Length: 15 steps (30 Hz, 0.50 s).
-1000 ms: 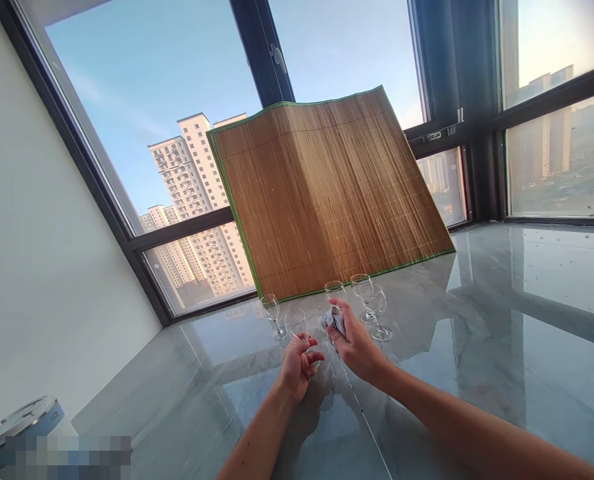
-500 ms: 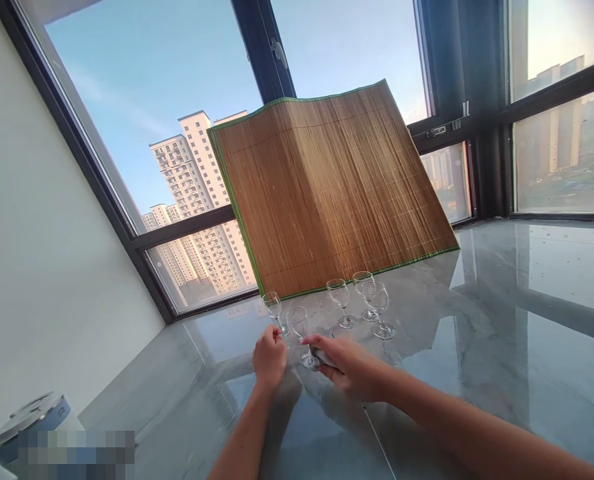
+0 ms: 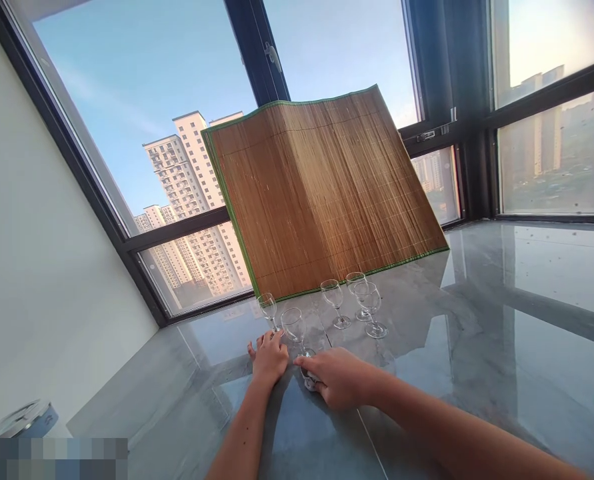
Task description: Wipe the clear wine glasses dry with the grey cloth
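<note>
My left hand point(image 3: 271, 359) rests low over the tabletop with its fingers spread and bent. Its fingertips are close to the foot of the leftmost wine glass point(image 3: 267, 307); whether they touch it I cannot tell. My right hand point(image 3: 339, 379) is closed around a clear glass point(image 3: 310, 382), mostly hidden by the fingers, with a shiny round part showing below the forefinger. Just beyond that forefinger, a second wine glass point(image 3: 293, 325) stands upright. Farther right is a cluster of upright stemmed glasses: one wine glass point(image 3: 332, 295), another behind point(image 3: 355, 283) and one in front point(image 3: 368, 298).
A green-edged bamboo mat point(image 3: 327, 193) leans against the window behind the glasses. The grey glossy tabletop point(image 3: 457, 400) reflects the windows. At lower left stands a white and blue lidded container point(image 3: 39, 421), partly covered by a blurred patch. A white wall point(image 3: 51, 233) borders the left side.
My left hand's fingers have opened from a loose fist and spread apart. My right hand has moved slightly toward me, with the clear glass now lower. The whole view has shifted a little.
</note>
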{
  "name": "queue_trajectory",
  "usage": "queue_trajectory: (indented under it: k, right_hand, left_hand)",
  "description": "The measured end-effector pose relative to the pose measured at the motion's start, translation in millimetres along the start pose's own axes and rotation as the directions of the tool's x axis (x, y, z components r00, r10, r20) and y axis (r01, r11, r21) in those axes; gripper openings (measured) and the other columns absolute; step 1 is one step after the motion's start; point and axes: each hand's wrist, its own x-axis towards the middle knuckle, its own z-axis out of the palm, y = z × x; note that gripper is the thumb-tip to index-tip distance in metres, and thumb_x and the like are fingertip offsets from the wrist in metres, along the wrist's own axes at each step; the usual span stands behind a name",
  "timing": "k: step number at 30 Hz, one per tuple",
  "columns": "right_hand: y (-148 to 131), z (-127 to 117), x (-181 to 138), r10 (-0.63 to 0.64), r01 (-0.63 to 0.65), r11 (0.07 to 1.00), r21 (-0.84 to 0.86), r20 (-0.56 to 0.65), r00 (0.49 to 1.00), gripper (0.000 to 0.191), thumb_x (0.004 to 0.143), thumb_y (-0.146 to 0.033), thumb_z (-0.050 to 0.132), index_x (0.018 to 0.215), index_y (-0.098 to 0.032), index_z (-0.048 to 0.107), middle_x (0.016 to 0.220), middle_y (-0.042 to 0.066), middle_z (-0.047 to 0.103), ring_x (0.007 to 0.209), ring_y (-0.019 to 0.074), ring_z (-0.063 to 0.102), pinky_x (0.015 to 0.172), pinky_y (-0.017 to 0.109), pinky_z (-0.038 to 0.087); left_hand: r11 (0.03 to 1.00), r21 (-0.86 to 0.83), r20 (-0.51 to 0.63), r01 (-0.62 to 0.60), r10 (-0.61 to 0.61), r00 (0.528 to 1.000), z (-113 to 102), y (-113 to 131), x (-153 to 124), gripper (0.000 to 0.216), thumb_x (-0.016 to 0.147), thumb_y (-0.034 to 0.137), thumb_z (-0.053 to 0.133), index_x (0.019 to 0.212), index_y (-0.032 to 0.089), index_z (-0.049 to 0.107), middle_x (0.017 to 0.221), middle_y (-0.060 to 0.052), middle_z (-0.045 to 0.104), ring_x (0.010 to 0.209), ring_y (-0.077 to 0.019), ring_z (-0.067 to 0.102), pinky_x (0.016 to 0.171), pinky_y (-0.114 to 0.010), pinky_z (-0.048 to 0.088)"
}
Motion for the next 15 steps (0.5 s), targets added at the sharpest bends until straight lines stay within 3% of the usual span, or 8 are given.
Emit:
queue_trajectory:
  k: [5,10,12,15]
  right_hand:
    - [1.6,2.8,-2.2,0.130,-0.135,0.986,-0.094,-0.053,0.990,0.043,0.075,-0.017,0.052,0.118,-0.021,0.058,0.090,0.011,0.072,0.076,0.0278,0.067,0.059,0.030,0.036]
    - [2.2,2.1,-5.0,0.266,-0.275,0.956,-0.107,-0.090,0.960,0.039,0.072,-0.014,0.054,0.110,-0.019,0.060,0.084,0.012,0.072,0.073,0.0289,0.067,0.058,0.030,0.034]
    - [2.3,2.3,-5.3,0.239,-0.249,0.964,-0.091,-0.104,0.965,0.043,0.073,-0.014,0.053,0.115,-0.020,0.058,0.086,0.012,0.072,0.074,0.0284,0.067,0.058,0.030,0.033]
    - [3.6,2.7,-4.6,0.153,-0.161,0.984,-0.082,-0.098,0.983,0.046,0.075,-0.015,0.052,0.120,-0.022,0.056,0.092,0.011,0.072,0.079,0.0273,0.067,0.059,0.030,0.033]
  left_hand:
    - [0.999,-0.037,-0.046,0.018,-0.019,0.999,-2.0,2.3,1.7,0.035,0.087,0.017,0.038,0.109,0.027,0.064,0.125,-0.007,0.062,0.122,-0.0263,0.050,0.111,-0.056,0.007]
    - [0.987,-0.104,-0.070,0.120,-0.127,0.989,-6.7,2.0,5.3,0.022,0.086,0.021,0.041,0.090,0.025,0.062,0.097,-0.008,0.071,0.103,-0.0264,0.061,0.104,-0.047,0.025]
    - [0.978,-0.136,-0.107,0.157,-0.172,0.979,-7.9,0.8,6.5,0.016,0.084,0.021,0.044,0.090,0.024,0.059,0.093,-0.008,0.071,0.099,-0.0264,0.063,0.097,-0.041,0.032]
    - [0.957,-0.236,-0.157,0.171,-0.211,0.965,-6.9,-2.6,8.8,0.019,0.080,0.020,0.050,0.098,0.023,0.054,0.106,-0.010,0.069,0.103,-0.0252,0.062,0.091,-0.034,0.037]
